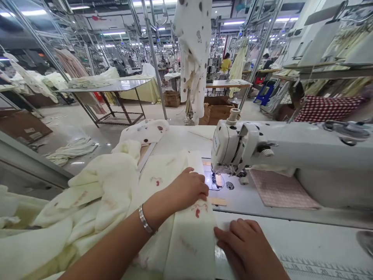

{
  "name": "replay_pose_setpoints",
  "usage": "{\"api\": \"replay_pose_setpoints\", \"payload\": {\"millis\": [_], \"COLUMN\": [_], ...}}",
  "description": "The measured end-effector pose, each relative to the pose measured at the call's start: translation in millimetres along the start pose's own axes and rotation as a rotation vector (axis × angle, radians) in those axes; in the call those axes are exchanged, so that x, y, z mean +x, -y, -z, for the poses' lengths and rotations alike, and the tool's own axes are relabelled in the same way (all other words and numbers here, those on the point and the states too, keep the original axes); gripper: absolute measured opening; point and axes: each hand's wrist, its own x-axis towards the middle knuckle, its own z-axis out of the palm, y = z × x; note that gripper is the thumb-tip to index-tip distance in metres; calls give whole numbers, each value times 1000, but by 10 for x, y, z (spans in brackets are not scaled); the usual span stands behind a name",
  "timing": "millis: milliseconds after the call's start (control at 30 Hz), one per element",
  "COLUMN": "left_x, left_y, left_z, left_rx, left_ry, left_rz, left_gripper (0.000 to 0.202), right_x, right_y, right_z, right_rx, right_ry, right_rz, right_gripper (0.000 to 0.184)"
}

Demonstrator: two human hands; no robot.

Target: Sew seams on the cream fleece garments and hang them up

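Left of foot (217,181), not yet under: cloth (189,237) — beneath left hand (188,187), beside right hand (243,241); both half-curled, of unclear grip.

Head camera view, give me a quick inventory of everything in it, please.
Sewing machine: one, white, right
Worktable: one, white, beneath the machine
Printed cream fabric: piece count unclear, cream with red marks, centre to lower left
Spotted cloth: one visible bundle, white with dark spots, worktable's far left
Pink checked cloth: one, under the machine's arm
Hanging spotted fabric: count unclear, white, top centre
Cardboard boxes: at least three, brown, left and centre background
Stool: at least one, blue, right background
Ceiling lights: several, white, overhead
Farther background: too cluttered to count
Bracelet: one, silver, left wrist
Left hand: one, bare, on the printed fabric
Right hand: one, bare, by its right edge
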Motion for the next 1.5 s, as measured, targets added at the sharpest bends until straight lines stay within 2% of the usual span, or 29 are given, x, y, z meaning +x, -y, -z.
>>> {"api": "replay_pose_setpoints", "payload": {"millis": [100, 167, 400, 533, 600, 700, 767, 900, 1033, 1100, 1200, 1267, 1333, 1433, 1500], "left_x": [-45, -67, -32, 20, 40, 59, 64, 39, -93, -176, -227, -186, -106, 6, 44], "left_y": [-19, -40, -145, -193, -192, -174, -177, -282, -453, -493, -447, -366, -281, -192, -164], "left_z": [0, -4, -2, -95, -166, -243, -262, -294, -433, -517, -576, -555, -508, -451, -443], "left_rx": [-19, -11, 205, 279, 282, 264, 247, 200, 144, 110, 44, 8, -18, -37, -35], "left_ry": [17, 28, -16, -12, -20, -38, -70, -120, -95, -131, -187, -175, -162, -165, -177], "left_rz": [22, 34, 26, 50, 56, 90, 145, 255, 254, 239, 211, 195, 177, 151, 138], "left_gripper": [3, 5, 20, 19, 20, 22, 15, 8, 12, 19, 29, 31, 31, 30, 29], "right_x": [-22, -37, -48, -26, -9, 36, 75, 122, 123, 121, 130, 147, 173, 223, 261], "right_y": [22, 39, 79, 88, 104, 153, 192, 205, 102, 30, -81, -156, -228, -305, -317], "right_z": [17, 20, -34, -19, -8, -11, -24, -7, 81, 98, 90, 91, 104, 117, 108], "right_rx": [-2, -3, 60, 105, 114, 54, 27, 143, 186, 131, 0, -95, -160, -183, -151], "right_ry": [-36, -11, 15, 20, -1, 12, -1, -85, -83, -111, -153, -165, -140, -29, -45], "right_rz": [37, 56, -15, -34, -7, 143, 220, 212, 240, 261, 280, 287, 303, 329, 345], "right_gripper": [20, 22, 22, 22, 21, 26, 27, 23, 23, 22, 20, 17, 20, 25, 25]}}
